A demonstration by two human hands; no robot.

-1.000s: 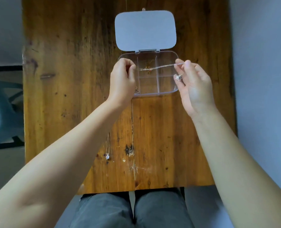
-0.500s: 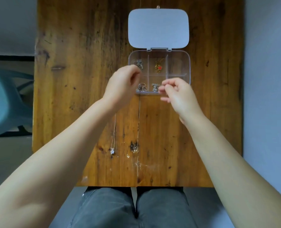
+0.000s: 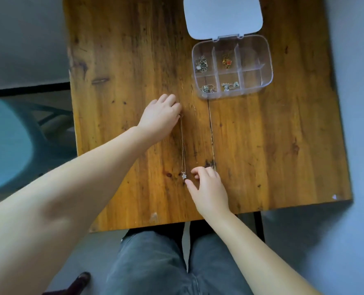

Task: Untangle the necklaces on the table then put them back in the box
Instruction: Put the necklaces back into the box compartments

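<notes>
A thin chain necklace lies stretched in a straight line on the wooden table, with a small flower pendant at its near end. My left hand rests on the far end of the chain, fingers curled over it. My right hand hovers just right of the pendant, thumb and forefinger apart, holding nothing. The clear compartment box stands at the far right with its lid flipped back. Several of its compartments hold coiled necklaces, one with a red pendant.
A light blue chair stands left of the table. My legs in grey trousers are under the near table edge. A dark crack runs along the tabletop beside the chain.
Both hands have left the box and come back toward me. The silver necklace they held now lies in the box's near middle compartment. The hands now sit at the two ends of the chain on the table.
</notes>
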